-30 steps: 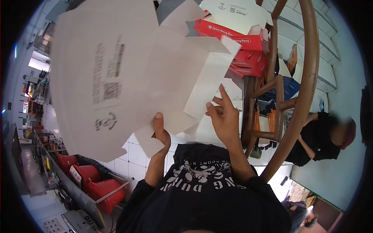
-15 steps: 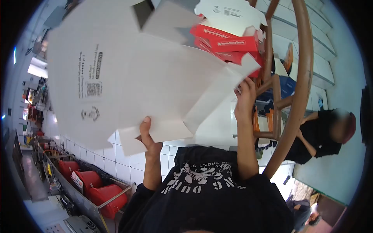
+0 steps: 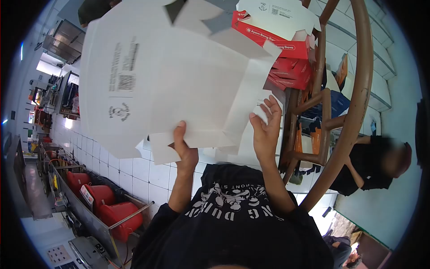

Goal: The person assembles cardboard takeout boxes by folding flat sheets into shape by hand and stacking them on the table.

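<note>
Matt, smooth white cardboard sheet (image 3: pixel 179 76); glossy red plastic-looking containers (image 3: pixel 117 215).

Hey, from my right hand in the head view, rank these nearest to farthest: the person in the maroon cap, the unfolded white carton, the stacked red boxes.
From your right hand:
1. Unfolded white carton, to its left.
2. Stacked red boxes, beyond the fingertips.
3. Person in the maroon cap, off right, past the brown rails.

Head camera: wide view from wearer's head, facing forward and down, close to white cardboard box blank (image 3: pixel 179 85); black T-shirt (image 3: pixel 237 228) below blank in frame.
</note>
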